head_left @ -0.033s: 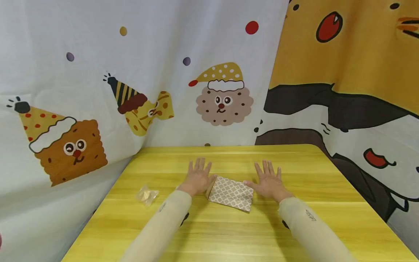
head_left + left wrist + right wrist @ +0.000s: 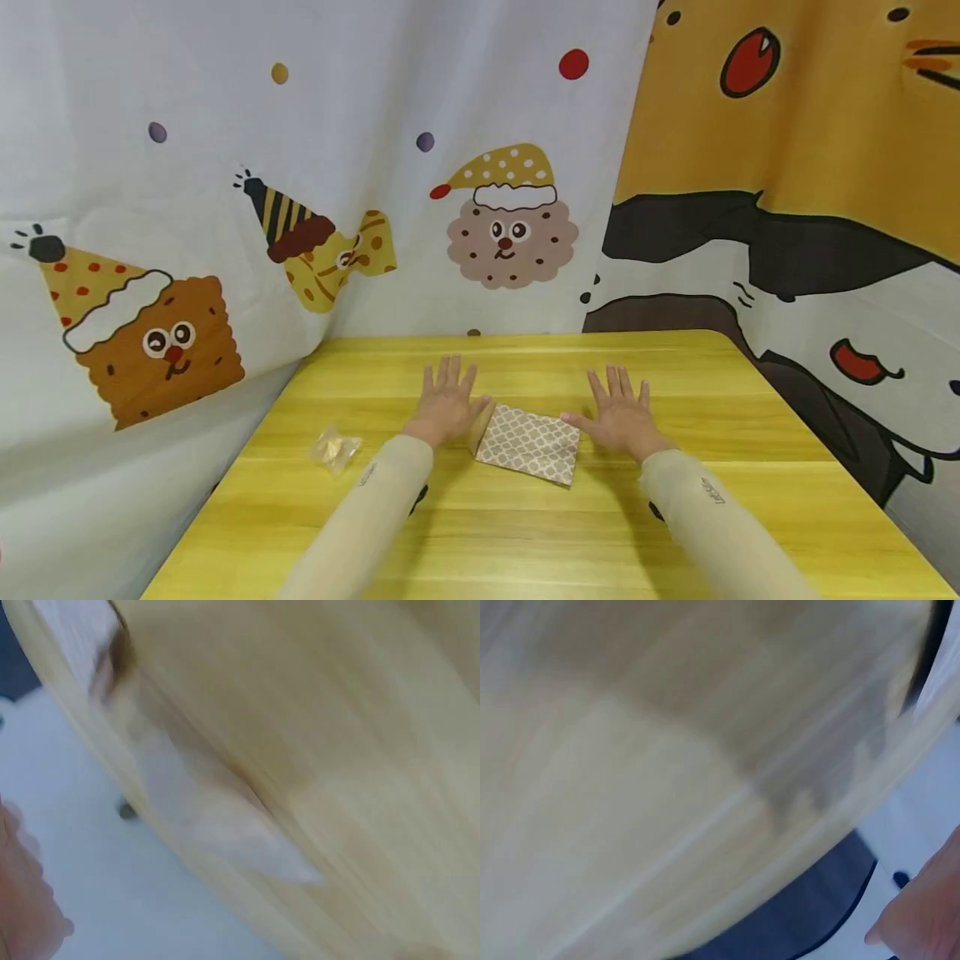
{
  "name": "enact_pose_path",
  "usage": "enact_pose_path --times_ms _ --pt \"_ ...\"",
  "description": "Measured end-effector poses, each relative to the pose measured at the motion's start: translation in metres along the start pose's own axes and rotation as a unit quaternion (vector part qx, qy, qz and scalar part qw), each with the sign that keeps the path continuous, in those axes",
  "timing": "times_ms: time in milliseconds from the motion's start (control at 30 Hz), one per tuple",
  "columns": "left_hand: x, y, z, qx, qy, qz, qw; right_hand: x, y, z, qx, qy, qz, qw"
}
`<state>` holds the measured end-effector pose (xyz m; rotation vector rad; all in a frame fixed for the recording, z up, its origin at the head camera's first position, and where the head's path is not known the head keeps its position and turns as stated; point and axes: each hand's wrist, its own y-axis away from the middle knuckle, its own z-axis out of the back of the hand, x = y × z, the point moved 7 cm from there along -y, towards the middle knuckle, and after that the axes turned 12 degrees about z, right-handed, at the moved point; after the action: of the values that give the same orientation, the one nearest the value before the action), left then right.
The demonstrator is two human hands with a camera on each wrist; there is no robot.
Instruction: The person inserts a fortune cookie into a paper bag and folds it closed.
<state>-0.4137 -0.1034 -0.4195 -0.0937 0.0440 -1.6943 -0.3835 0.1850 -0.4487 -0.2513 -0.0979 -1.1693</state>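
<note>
A small beige item with a white lattice pattern (image 2: pixel 528 443) lies on the yellow wood-grain table (image 2: pixel 510 533), its plain tan end facing left; whether it is a box or a pouch I cannot tell. Beside that end, my left hand (image 2: pixel 444 411) is held with its fingers spread, the thumb near the item's upper left corner. My right hand (image 2: pixel 619 417) mirrors it on the other side, its thumb overlapping the upper right corner in the head view. Contact is unclear for both. To the left sits a clear plastic packet (image 2: pixel 335 449) with something yellowish inside, blurred in the left wrist view.
Behind the table hangs a white cloth (image 2: pixel 375 100) printed with cartoon biscuits and sweets. On the right is another cloth (image 2: pixel 697 150) with large orange and dark cartoon figures. The table's rounded back corner (image 2: pixel 723 337) meets it.
Both hands have moved slightly apart, the left one up and to the left, the right one a little to the right. The patterned item and the packet stay in place on the table.
</note>
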Motion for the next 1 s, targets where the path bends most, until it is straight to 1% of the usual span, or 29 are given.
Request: enact_pose_path --times_ms 133,200,300,467,567,700,867,1000 --pt "0.009 -0.001 0.002 0.0 0.005 0.014 0.9999 -0.005 0.0 0.002 0.004 0.007 -0.004 1.0" --pt "0.012 -0.001 0.004 0.006 0.007 0.019 0.9998 -0.007 0.0 0.002 0.006 0.013 -0.005 1.0" --pt "0.012 -0.002 0.006 0.009 0.012 0.02 0.9997 -0.007 0.0 0.002 0.009 0.024 -0.003 1.0" --pt "0.007 -0.005 0.005 0.006 0.0 0.013 0.9999 -0.005 -0.001 0.001 0.008 0.029 -0.001 1.0" --pt "0.005 -0.004 0.002 0.012 -0.013 0.012 0.9998 -0.001 -0.001 0.0 0.007 0.026 0.007 1.0" --pt "0.002 -0.002 0.0 0.019 -0.017 0.009 0.9996 0.008 -0.001 -0.002 -0.001 0.014 0.022 1.0" --pt "-0.002 0.001 -0.005 0.019 -0.004 0.0 0.9998 0.02 -0.005 -0.009 0.01 -0.002 0.03 0.999" --pt "-0.002 0.003 -0.01 0.015 0.01 -0.006 0.9998 0.03 -0.008 -0.015 0.017 -0.019 0.036 0.999"
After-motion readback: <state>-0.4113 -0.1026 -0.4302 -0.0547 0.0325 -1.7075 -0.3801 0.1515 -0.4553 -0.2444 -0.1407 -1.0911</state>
